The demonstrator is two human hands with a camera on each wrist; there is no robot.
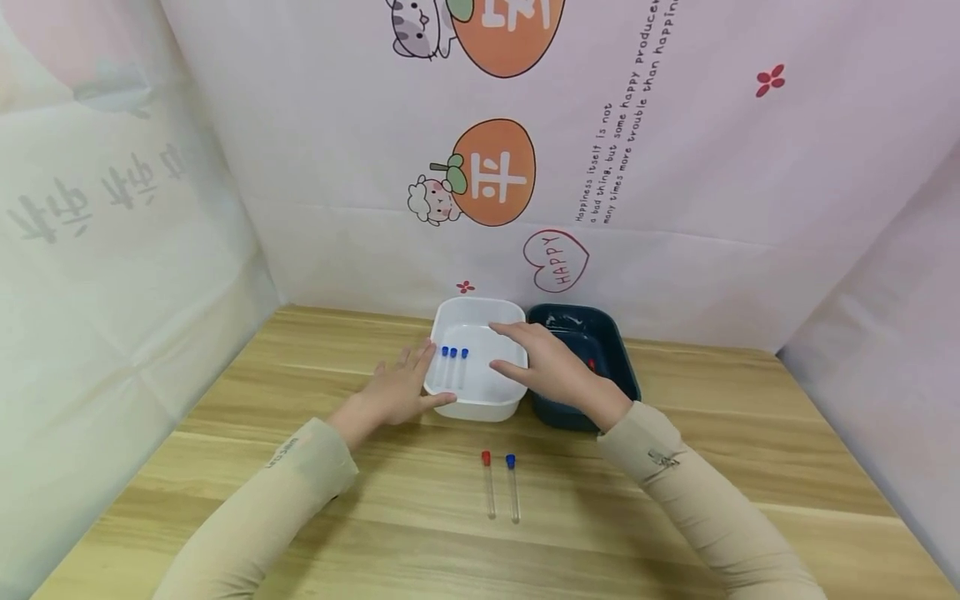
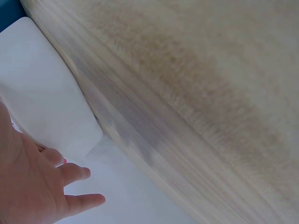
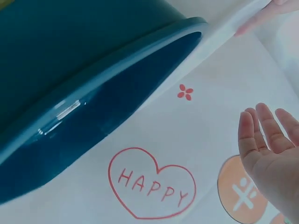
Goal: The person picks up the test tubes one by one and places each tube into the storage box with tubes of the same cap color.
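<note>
Against the left side of a white plastic tub (image 1: 486,410), my left hand (image 1: 393,393) spreads its straight fingers, thumb near the front rim. Several clear tubes with blue caps (image 1: 453,352) lie side by side inside that tub. My right hand (image 1: 553,364) hovers over the tub's right rim, fingers extended and apart, holding nothing; the right wrist view shows its palm and loose fingers. Beneath that wrist stands a dark blue tub (image 1: 626,367), partly hidden by the arm, with a red cap (image 1: 592,364) visible inside.
On the wooden table (image 1: 337,517) in front of the tubs lie a red-capped tube (image 1: 490,487) and a blue-capped tube (image 1: 513,492), roughly parallel. A printed cloth (image 1: 360,167) hangs right behind the tubs, and pale cloth encloses both sides.
</note>
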